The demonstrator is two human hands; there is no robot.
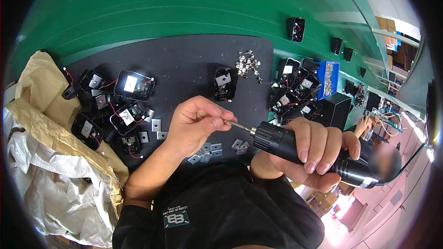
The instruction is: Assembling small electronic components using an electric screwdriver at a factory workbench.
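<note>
My right hand is wrapped round a black electric screwdriver, whose steel bit points left. At the bit's tip, the thumb and forefinger of my left hand pinch a small screw, mostly hidden by the fingertips. Just beyond my hands, a black plastic housing with a metal plate and wires inside lies on the dark mat. A small pile of screws is to the right of that housing. Square metal plates with holes are scattered close to my body.
Several similar housings cover the mat's left side, beside a brown paper and white woven sack. More housings are stacked at right, near a blue tray of screws. A green belt runs behind; another person's hand shows far right.
</note>
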